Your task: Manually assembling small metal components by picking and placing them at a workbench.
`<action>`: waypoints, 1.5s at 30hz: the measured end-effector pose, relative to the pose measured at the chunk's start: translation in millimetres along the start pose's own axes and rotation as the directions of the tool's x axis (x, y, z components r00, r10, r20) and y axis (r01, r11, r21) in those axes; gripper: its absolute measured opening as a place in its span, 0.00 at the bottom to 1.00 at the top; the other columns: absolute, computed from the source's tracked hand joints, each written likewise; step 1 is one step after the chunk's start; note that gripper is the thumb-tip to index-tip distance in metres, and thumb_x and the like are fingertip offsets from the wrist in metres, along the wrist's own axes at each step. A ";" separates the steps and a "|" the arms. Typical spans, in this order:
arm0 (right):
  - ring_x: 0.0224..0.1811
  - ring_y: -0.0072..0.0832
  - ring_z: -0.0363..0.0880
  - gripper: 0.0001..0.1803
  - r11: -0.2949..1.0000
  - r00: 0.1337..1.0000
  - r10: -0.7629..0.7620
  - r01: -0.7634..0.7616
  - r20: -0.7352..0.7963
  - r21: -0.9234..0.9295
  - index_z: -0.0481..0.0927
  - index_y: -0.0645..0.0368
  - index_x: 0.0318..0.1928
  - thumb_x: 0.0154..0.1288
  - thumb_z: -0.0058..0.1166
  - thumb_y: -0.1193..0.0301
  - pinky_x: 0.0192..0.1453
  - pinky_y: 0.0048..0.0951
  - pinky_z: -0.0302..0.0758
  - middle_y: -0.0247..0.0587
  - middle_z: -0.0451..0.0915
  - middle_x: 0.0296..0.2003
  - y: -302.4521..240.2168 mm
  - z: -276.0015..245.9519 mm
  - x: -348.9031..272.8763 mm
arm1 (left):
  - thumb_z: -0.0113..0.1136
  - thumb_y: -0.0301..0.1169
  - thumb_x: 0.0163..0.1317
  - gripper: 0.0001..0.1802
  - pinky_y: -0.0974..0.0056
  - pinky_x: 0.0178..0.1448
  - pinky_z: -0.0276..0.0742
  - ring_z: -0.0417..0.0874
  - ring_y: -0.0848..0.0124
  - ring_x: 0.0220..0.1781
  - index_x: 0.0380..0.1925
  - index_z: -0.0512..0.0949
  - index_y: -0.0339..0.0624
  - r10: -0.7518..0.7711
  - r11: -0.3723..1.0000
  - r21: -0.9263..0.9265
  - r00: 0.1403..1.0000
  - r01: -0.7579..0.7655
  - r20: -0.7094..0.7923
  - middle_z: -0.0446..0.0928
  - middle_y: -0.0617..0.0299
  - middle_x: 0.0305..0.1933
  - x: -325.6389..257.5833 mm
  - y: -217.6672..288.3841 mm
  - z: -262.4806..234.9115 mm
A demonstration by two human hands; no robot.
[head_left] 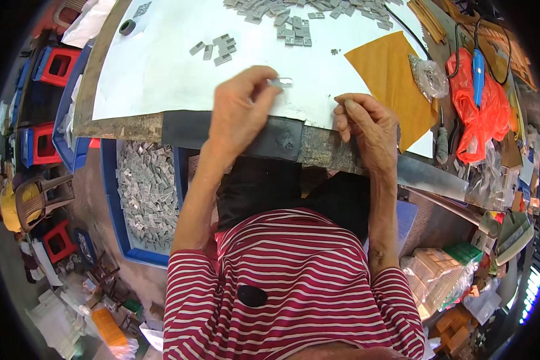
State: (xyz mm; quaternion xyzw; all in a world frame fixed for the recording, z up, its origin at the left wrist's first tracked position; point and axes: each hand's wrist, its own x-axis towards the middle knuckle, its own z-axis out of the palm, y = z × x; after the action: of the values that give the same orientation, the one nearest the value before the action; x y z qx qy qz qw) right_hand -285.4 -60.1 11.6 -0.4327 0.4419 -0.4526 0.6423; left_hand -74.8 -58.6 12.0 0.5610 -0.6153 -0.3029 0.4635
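My left hand (241, 111) pinches a small grey rectangular piece (285, 82) between thumb and fingertips, just above the white sheet (156, 78) on the table. At the table's front edge, my right hand (373, 129) has its thumb and index finger pressed together and the other fingers curled; whatever they hold is too small to make out. Beyond my left hand lies a loose group of similar grey pieces (224, 45). A stacked cluster (295, 33) and a large heap (342, 7) of them sit farther back. Tiny dark parts (335, 52) lie beyond my right hand.
Brown paper (390, 78) and a clear bag of small parts (432, 78) lie on the right. Beside them are a red plastic bag (477, 114) and a blue-handled tool (478, 75). A blue bin (113, 210) full of grey pieces stands on the floor at left.
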 end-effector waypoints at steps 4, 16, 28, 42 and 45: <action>0.24 0.18 0.73 0.09 1.000 1.000 -0.016 0.016 0.011 0.008 0.76 0.70 0.39 0.63 0.47 0.75 0.25 0.16 0.70 0.39 0.76 0.27 2.5 -11.1 -4.7 | 0.60 0.27 0.51 0.08 0.75 0.24 0.61 0.66 0.82 0.21 0.32 0.78 0.36 -0.113 0.983 0.127 0.983 0.132 -0.144 0.71 0.68 0.19 7.9 -25.1 -24.7; 0.24 0.17 0.72 0.10 0.999 1.000 -0.018 0.018 -0.021 -0.036 0.75 0.71 0.40 0.63 0.48 0.76 0.24 0.15 0.68 0.40 0.76 0.29 0.1 -21.3 -13.7 | 0.59 0.30 0.48 0.11 0.65 0.29 0.68 0.71 0.70 0.20 0.31 0.78 0.36 -0.143 0.886 0.390 0.947 0.252 -0.288 0.71 0.58 0.18 16.4 -57.6 -67.0; 0.24 0.17 0.72 0.09 0.999 0.999 -0.031 0.031 -0.032 -0.010 0.75 0.71 0.40 0.63 0.47 0.77 0.24 0.15 0.69 0.40 0.76 0.29 -2.0 -33.1 -24.9 | 0.57 0.24 0.50 0.10 0.62 0.33 0.72 0.77 0.62 0.26 0.34 0.76 0.33 0.061 0.905 0.422 0.966 0.053 -0.251 0.76 0.52 0.28 15.3 -28.0 -36.8; 0.21 0.18 0.71 0.10 0.997 0.995 -0.064 0.061 -0.076 -0.043 0.75 0.71 0.40 0.63 0.47 0.75 0.21 0.15 0.66 0.41 0.76 0.29 -9.2 -42.0 -40.5 | 0.58 0.25 0.51 0.13 0.61 0.38 0.71 0.76 0.60 0.32 0.39 0.76 0.36 0.276 0.774 0.531 0.939 -0.344 0.206 0.73 0.51 0.32 91.8 -35.9 33.7; 0.21 0.19 0.71 0.10 0.998 0.993 -0.051 0.047 -0.110 -0.038 0.75 0.72 0.40 0.63 0.47 0.76 0.20 0.16 0.66 0.42 0.76 0.29 -13.2 -46.0 -44.5 | 0.59 0.25 0.50 0.13 0.60 0.39 0.72 0.77 0.61 0.32 0.38 0.76 0.38 0.307 0.779 0.504 0.928 -0.372 0.210 0.73 0.53 0.33 94.8 -41.2 37.1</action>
State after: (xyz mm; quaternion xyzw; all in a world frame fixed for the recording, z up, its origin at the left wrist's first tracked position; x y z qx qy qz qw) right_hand -341.1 -27.3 21.2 -0.4291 0.4741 -0.4836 0.5977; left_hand -86.1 -163.8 -17.2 0.5288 -0.7920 -0.0626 0.2987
